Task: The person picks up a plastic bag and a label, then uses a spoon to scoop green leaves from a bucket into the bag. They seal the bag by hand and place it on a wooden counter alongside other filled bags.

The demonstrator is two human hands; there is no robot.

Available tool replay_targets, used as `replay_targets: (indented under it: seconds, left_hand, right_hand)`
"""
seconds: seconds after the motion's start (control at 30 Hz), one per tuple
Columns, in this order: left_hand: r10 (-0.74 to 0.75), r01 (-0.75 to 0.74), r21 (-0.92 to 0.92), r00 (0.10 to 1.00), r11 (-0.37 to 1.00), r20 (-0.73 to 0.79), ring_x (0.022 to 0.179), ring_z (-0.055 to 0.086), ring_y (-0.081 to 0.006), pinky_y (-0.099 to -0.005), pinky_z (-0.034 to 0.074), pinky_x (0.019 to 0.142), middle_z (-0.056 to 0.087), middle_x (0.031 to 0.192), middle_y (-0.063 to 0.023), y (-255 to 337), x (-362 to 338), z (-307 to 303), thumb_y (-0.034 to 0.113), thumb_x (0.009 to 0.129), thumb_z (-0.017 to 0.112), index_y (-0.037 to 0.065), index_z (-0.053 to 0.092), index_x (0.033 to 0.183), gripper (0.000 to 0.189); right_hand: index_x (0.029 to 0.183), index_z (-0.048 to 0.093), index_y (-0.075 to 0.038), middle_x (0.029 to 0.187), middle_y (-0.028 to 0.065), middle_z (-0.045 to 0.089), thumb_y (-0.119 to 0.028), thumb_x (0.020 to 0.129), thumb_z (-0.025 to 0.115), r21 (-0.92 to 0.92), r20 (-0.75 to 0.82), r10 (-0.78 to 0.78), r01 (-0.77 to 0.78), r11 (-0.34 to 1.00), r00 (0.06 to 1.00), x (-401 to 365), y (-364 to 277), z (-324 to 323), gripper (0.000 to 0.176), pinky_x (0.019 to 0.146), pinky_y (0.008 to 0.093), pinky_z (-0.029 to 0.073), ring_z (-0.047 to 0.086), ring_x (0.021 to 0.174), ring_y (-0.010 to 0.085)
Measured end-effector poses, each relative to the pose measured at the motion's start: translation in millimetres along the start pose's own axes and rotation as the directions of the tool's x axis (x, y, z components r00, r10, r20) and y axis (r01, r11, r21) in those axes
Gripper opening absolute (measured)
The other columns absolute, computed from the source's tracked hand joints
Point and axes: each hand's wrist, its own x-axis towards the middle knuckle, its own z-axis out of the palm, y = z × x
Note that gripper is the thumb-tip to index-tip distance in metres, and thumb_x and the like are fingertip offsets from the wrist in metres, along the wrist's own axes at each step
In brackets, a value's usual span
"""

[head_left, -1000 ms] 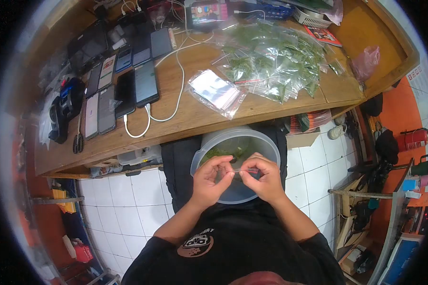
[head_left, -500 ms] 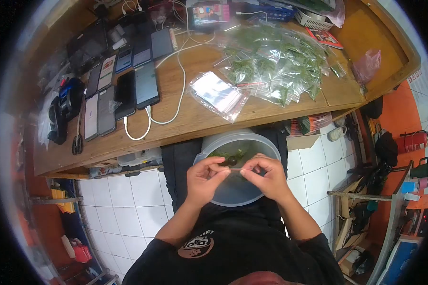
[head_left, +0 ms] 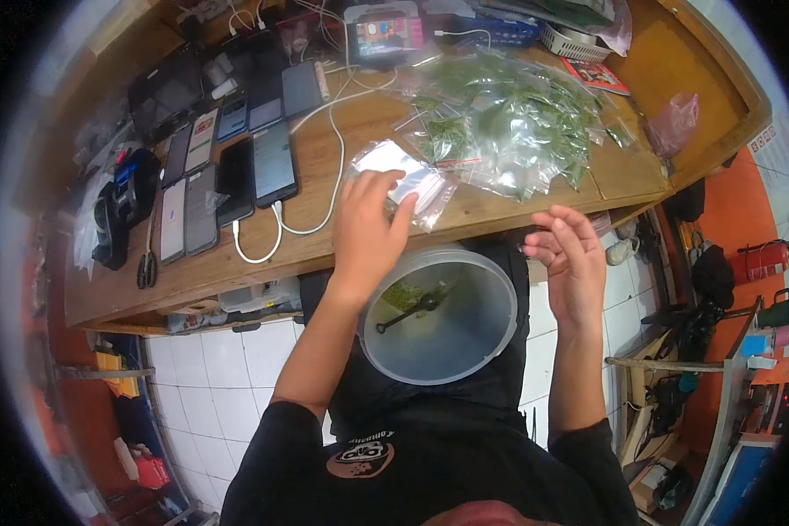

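— Where does the stack of clear, empty zip bags (head_left: 416, 180) lie?
— On the brown wooden table (head_left: 636, 167), with its long axis running from ten to four o'clock. My left hand (head_left: 368, 232) rests on its near end, fingers flat and close together, pointing to one o'clock.
— And the right hand (head_left: 572, 263)?
— Well apart at three o'clock. Its fingers are loosely spread and hold nothing, above the round translucent plastic tub (head_left: 465, 351).

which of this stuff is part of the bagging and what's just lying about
In the job:
left hand, on the empty bags
right hand, open, holding nothing
tub in the lap, with scoop and leaves inside
filled bags on the desk

Lying about:
phones
cables
scissors
pink bag
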Motion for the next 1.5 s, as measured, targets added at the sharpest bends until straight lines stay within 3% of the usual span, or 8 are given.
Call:
replay_targets:
  seconds: [0.23, 0.57, 0.83, 0.97, 1.03, 1.1, 1.23, 1.5]
  left_hand:
    - [-0.201, 0.193, 0.056, 0.961, 0.979, 0.188, 0.078, 0.06, -0.0299, -0.038, 0.046, 0.074, 0.065, 0.084, -0.0136, -23.5, 18.1, 25.5, 0.015, 0.079, 0.073, 0.001, 0.071, 0.086, 0.016]
    - [-0.205, 0.191, -0.094, 0.961, 0.977, -0.184, 0.077, 0.059, -0.0291, -0.0387, 0.046, 0.071, 0.064, 0.08, -0.0106, -16.9, 22.3, 21.0, 0.014, 0.079, 0.073, 0.005, 0.076, 0.082, 0.01]
    - [-0.195, 0.13, -0.289, 0.959, 0.949, -0.208, 0.069, 0.049, -0.019, -0.0314, 0.039, 0.058, 0.055, 0.073, -0.005, 75.9, -33.5, -10.9, 0.006, 0.076, 0.077, 0.005, 0.076, 0.085, 0.009]
    - [-0.31, 0.214, -0.427, 0.936, 0.879, -0.169, 0.071, 0.052, -0.0192, -0.0303, 0.041, 0.061, 0.058, 0.077, -0.0053, 68.2, -51.8, 0.7, 0.004, 0.075, 0.078, 0.004, 0.076, 0.088, 0.012]
    - [-0.243, 0.164, -0.38, 0.955, 0.91, -0.17, 0.074, 0.054, -0.0199, -0.0301, 0.043, 0.064, 0.061, 0.081, -0.0056, 63.1, -47.5, -2.3, 0.004, 0.077, 0.076, 0.005, 0.075, 0.098, 0.021]
    - [-0.137, 0.091, -0.157, 0.941, 0.983, -0.31, 0.076, 0.058, -0.0195, -0.0287, 0.046, 0.069, 0.064, 0.094, -0.0087, 67.0, -41.5, -10.3, -0.001, 0.077, 0.074, 0.001, 0.071, 0.105, 0.029]
    - [0.163, -0.127, -0.237, 0.977, 0.963, 0.141, 0.077, 0.057, -0.0248, -0.0336, 0.047, 0.069, 0.067, 0.089, -0.0077, 44.8, -66.1, -32.2, -0.001, 0.075, 0.073, 0.002, 0.071, 0.103, 0.028]
    - [-0.086, 0.172, -0.194, 0.918, 0.966, 0.387, 0.074, 0.06, -0.0235, -0.0333, 0.047, 0.068, 0.068, 0.085, -0.0061, 48.9, -108.6, -43.9, 0.001, 0.072, 0.077, 0.006, 0.073, 0.089, 0.018]
  right_hand:
    - [0.114, 0.055, 0.002, 0.107, 0.0162, 0.066, -0.005, 0.092, 0.059, -0.047, -0.036, 0.176, -0.178, 0.983, 0.984, -19.4, 25.5, -17.0, 0.023, 0.071, 0.0312, 0.055, 0.066, 0.083, 0.0194]
    - [0.108, 0.06, 0.001, 0.104, 0.0152, 0.068, -0.004, 0.09, 0.061, -0.08, 0.097, 0.212, -0.205, 0.976, 0.972, -18.8, 38.2, 0.0, 0.018, 0.072, 0.0299, 0.054, 0.064, 0.082, 0.0162]
    - [0.114, 0.06, 0.002, 0.114, 0.01, 0.063, 0.004, 0.078, 0.074, -0.036, 0.327, -0.194, 0.217, 0.975, 0.925, -29.8, 44.7, 46.6, 0.038, 0.092, 0.0293, 0.046, 0.059, 0.101, 0.015]
    - [0.108, 0.063, 0.003, 0.105, 0.0091, 0.065, 0.003, 0.08, 0.073, -0.065, 0.267, -0.124, 0.146, 0.987, 0.956, -28.0, 51.6, 59.2, 0.029, 0.088, 0.0283, 0.047, 0.061, 0.095, 0.015]
    - [0.105, 0.065, 0.003, 0.101, 0.0087, 0.065, 0.003, 0.081, 0.071, -0.085, 0.193, -0.035, 0.052, 0.995, 0.981, -22.8, 57.2, 57.9, 0.024, 0.086, 0.028, 0.048, 0.061, 0.092, 0.0151]
    - [0.097, 0.068, 0.002, 0.093, 0.0079, 0.066, 0.002, 0.081, 0.068, -0.25, 0.303, -0.189, 0.269, 0.93, 0.934, -14.0, 58.3, 52.3, 0.016, 0.08, 0.0267, 0.049, 0.062, 0.086, 0.0149]
    - [0.088, 0.071, -0.001, 0.083, 0.0079, 0.065, 0.001, 0.076, 0.068, -0.466, 0.541, -0.043, 0.343, 0.816, 0.84, -21.0, 43.1, 40.8, 0.012, 0.07, 0.0268, 0.048, 0.062, 0.08, 0.0152]
    - [0.084, 0.069, -0.001, 0.083, 0.0085, 0.066, 0.001, 0.072, 0.071, -0.524, 0.65, 0.029, 0.42, 0.741, 0.759, -36.0, 62.7, 21.7, 0.011, 0.069, 0.0316, 0.048, 0.061, 0.078, 0.025]
